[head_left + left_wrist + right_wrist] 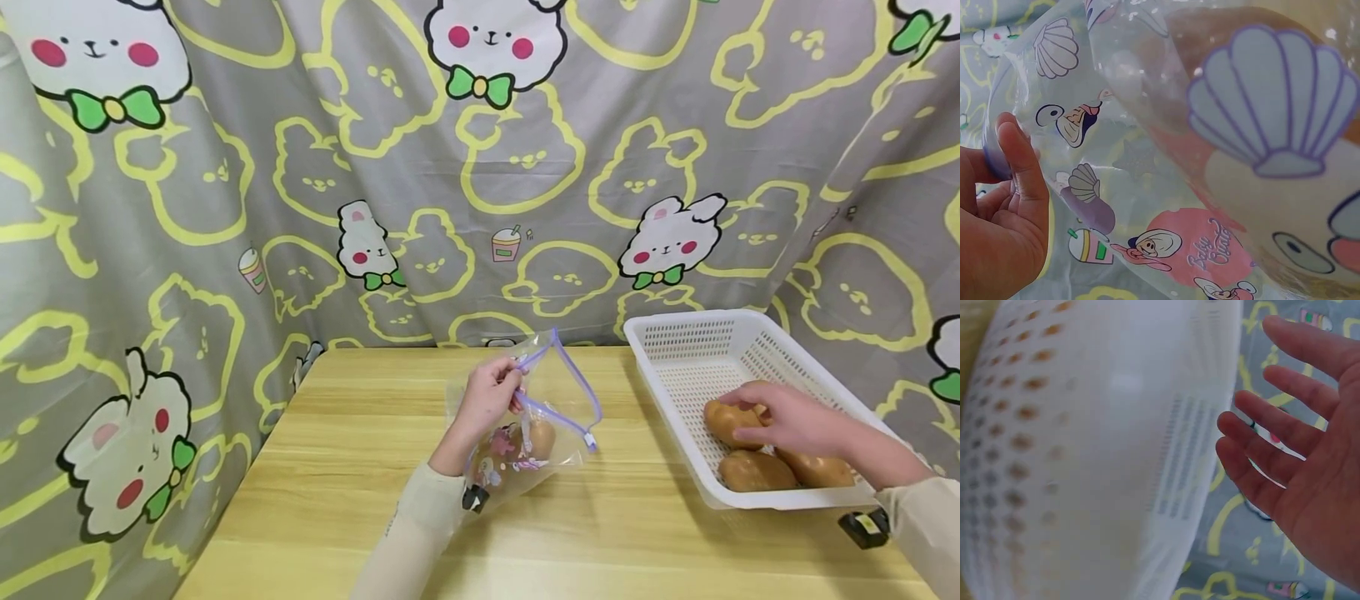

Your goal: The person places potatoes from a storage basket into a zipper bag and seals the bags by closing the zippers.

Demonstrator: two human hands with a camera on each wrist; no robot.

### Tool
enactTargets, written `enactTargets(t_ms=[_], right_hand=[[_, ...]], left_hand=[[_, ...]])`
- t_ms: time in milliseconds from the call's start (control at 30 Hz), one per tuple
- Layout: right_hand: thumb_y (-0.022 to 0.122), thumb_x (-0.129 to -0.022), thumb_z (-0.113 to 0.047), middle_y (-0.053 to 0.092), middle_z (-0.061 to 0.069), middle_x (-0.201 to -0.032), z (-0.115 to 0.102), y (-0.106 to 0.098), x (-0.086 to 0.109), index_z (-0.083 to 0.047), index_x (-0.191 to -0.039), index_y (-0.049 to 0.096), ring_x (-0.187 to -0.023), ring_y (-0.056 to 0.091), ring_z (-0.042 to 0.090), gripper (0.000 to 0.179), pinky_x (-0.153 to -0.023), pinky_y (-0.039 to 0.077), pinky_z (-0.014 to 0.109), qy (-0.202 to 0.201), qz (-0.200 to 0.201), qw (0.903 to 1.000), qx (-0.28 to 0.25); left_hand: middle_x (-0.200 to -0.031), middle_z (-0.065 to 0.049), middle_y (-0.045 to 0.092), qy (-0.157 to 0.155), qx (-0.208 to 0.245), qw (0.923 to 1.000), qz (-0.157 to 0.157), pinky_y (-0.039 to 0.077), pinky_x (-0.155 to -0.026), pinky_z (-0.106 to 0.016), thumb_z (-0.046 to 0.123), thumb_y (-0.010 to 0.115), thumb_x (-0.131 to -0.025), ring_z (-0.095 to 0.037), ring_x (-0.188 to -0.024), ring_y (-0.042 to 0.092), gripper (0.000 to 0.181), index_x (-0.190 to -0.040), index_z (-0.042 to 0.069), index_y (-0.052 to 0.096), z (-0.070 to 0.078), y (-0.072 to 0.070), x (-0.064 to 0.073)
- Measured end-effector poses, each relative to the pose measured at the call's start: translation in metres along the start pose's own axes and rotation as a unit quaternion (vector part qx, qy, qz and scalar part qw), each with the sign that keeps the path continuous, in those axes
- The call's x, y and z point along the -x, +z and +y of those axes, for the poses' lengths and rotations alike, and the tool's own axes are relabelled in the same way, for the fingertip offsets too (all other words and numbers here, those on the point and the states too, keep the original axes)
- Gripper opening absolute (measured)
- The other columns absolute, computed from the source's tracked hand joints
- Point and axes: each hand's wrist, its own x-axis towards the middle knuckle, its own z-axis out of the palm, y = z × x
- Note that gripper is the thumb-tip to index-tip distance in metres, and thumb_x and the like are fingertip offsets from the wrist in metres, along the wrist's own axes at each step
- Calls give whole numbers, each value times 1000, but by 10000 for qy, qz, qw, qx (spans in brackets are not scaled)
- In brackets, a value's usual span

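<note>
My left hand point(491, 400) pinches the rim of a clear zip bag point(573, 450) with a purple seal and sea-creature prints. The thumb and fingertips meet at the seal in the left wrist view. The bag's mouth gapes to the right, and a rounded brown item point(542, 437) shows through its film. Over the white basket point(667, 442), my right hand point(795, 421) has its fingers loosely spread, thumb apart. Beneath it lie smooth brown oval items, like bread rolls or potatoes; one point(723, 421) overlaps the fingertips, another point(756, 472) sits nearer the front.
The basket has slotted walls and stands on the right of the wooden table point(337, 500). A grey curtain point(420, 167) with cartoon prints hangs behind the table and along both sides. Each wrist carries a small black device.
</note>
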Motion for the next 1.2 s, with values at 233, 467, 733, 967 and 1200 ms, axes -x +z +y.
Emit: enactTargets(t_ms=[233, 467, 733, 967, 1200], right_hand=[[81, -73, -16, 64, -6, -107, 22, 11, 25, -2, -109, 65, -93, 56, 3, 43, -66, 50, 22, -156, -279, 9989, -356], [79, -74, -11, 63, -9, -107, 36, 25, 38, 3, -108, 64, -93, 55, 0, 40, -65, 52, 24, -97, -584, 9925, -1071], [78, -76, -10, 65, 0, -102, 44, 30, 42, -1, -107, 65, -89, 56, 0, 35, -63, 52, 26, 10, -968, 9880, -1207], [78, -77, -15, 65, 1, -104, 44, 33, 41, 4, -110, 62, -86, 54, -2, 41, -62, 49, 23, 79, -1049, 9873, -1191], [77, -79, -15, 65, 3, -100, 43, 34, 41, 9, -112, 58, -90, 55, 0, 45, -65, 50, 24, 140, -993, 9872, -1239]], left_hand=[[-68, -19, 57, -28, -39, 10000, -5, 54, -55, -51, -3, 46, -95, -15, -50, 53, 18, -94, -16, 59, -1, -1, 0], [-69, -21, 58, -11, -101, 9999, -52, 50, -47, -23, -2, 46, -95, -17, -50, 53, 19, -96, -15, 60, -1, -1, 1], [-68, -16, 57, -67, -43, 10000, -40, 48, -45, -20, -2, 46, -95, -16, -49, 53, 19, -96, -15, 59, -1, 0, 1], [-68, -14, 57, -148, -66, 9999, -62, 54, -50, -36, -2, 46, -95, -15, -49, 53, 19, -97, -15, 60, -2, 1, -1], [-66, -11, 56, -132, -123, 9998, 21, 54, -54, -47, -3, 46, -95, -15, -50, 52, 18, -96, -16, 60, -1, 4, -3]])
